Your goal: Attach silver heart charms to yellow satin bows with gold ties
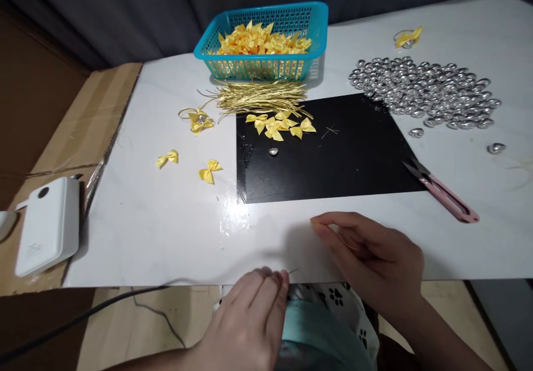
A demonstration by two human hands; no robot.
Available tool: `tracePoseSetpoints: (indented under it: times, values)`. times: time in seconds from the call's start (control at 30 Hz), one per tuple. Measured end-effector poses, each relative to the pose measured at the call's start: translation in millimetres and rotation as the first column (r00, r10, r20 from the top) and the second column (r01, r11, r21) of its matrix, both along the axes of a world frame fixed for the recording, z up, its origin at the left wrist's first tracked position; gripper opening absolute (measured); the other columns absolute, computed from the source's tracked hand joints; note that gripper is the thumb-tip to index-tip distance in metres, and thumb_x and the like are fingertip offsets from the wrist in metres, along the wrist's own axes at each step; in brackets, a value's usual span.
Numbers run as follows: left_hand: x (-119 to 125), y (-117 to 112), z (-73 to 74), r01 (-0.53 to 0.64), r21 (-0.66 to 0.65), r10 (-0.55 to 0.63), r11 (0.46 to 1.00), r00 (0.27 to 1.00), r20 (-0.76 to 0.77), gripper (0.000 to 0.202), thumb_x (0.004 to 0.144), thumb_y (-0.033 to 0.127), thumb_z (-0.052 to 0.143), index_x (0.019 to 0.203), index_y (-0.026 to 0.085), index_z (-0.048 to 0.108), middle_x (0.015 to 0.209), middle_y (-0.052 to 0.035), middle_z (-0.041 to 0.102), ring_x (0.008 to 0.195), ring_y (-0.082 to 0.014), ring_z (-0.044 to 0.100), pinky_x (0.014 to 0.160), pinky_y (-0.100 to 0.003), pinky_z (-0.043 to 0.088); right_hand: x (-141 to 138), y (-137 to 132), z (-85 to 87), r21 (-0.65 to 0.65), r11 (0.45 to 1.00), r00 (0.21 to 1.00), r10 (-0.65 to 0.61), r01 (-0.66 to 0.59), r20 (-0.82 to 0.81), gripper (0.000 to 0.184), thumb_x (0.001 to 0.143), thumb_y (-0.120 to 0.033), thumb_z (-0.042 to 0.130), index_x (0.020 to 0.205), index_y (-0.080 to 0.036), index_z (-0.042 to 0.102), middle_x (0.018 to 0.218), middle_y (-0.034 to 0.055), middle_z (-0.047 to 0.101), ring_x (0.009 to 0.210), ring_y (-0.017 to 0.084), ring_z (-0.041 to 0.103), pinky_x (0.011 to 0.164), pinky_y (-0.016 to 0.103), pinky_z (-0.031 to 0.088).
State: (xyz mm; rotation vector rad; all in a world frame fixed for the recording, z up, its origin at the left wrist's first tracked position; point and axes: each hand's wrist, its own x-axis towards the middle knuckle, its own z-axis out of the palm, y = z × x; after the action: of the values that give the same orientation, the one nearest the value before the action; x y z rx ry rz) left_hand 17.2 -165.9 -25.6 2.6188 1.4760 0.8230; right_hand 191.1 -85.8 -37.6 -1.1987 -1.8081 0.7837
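Observation:
Over the front edge of the table, my left hand (256, 315) has its fingers curled together, and a thin needle-like piece (293, 271) sticks out at the fingertips. My right hand (370, 254) hovers above the white tabletop with thumb and forefinger pinched; anything between them is too small to make out. Beyond the hands lies a black mat (345, 149). On it are several yellow ribbon bows (275, 126) and one silver heart-shaped bead (273, 151). Pink-handled thread snips (447, 196) rest at the mat's right corner, near my right hand.
A blue basket (262, 58) of yellow bows stands at the back, behind a bundle of gold ties (262, 98). Silver beads (433, 90) spread at right. Loose bows (210, 171) lie left. A white power bank (48, 226) and black cable (104, 307) are at the left.

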Motion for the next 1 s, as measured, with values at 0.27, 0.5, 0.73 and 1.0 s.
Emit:
tracePoseSetpoints:
  times: [0.27, 0.5, 0.73, 1.0]
  values:
    - [-15, -11, -22.9, 0.156, 0.058, -0.159, 0.986, 0.987, 0.039, 0.031, 0.094, 0.006, 0.035, 0.110, -0.004, 0.061, 0.085, -0.0167, 0.069, 0.078, -0.0203, 0.062, 0.066, -0.030, 0.057, -1, -4, -0.5, 0.033, 0.999, 1.000, -0.016, 0.017, -0.012, 0.006, 0.083, -0.017, 0.061, 0.083, -0.022, 0.065, 0.044, -0.0109, 0.026, 0.034, 0.005, 0.025, 0.032, 0.018, 0.021]
    - [-26, -6, -37.3, 0.271, 0.112, -0.277, 0.956, 0.960, 0.046, 0.035, 0.092, 0.005, 0.034, 0.115, -0.005, 0.057, 0.087, -0.0191, 0.069, 0.079, -0.0222, 0.062, 0.062, -0.031, 0.055, 1, -9, -0.6, 0.032, 0.999, 0.999, -0.034, 0.034, -0.023, 0.006, 0.085, -0.017, 0.060, 0.084, -0.022, 0.065, 0.046, -0.0107, 0.024, 0.036, 0.005, 0.024, 0.032, 0.018, 0.020]
    - [-15, 9, -11.7, 0.062, -0.262, 0.057, 0.963, 0.906, 0.420, 0.014, 0.088, 0.006, 0.052, 0.096, 0.014, 0.060, 0.080, -0.0049, 0.067, 0.071, -0.0129, 0.061, 0.064, -0.022, 0.051, 0, -7, -0.5, 0.014, 0.999, 0.997, -0.040, 0.041, -0.062, 0.008, 0.084, -0.015, 0.061, 0.084, -0.023, 0.064, 0.048, -0.0106, 0.022, 0.037, 0.005, 0.022, 0.034, 0.018, 0.019]
    - [21, 48, 11.6, 0.129, -0.727, 0.637, 0.674, 0.397, 0.661, 0.009, 0.089, 0.023, 0.055, 0.081, 0.020, 0.056, 0.069, 0.0024, 0.072, 0.068, -0.0097, 0.067, 0.066, -0.017, 0.052, -23, 4, 4.1, -0.073, 0.977, 0.952, -0.210, 0.199, -0.224, 0.007, 0.082, -0.017, 0.064, 0.080, -0.023, 0.067, 0.047, -0.0098, 0.026, 0.039, 0.005, 0.025, 0.035, 0.017, 0.020]
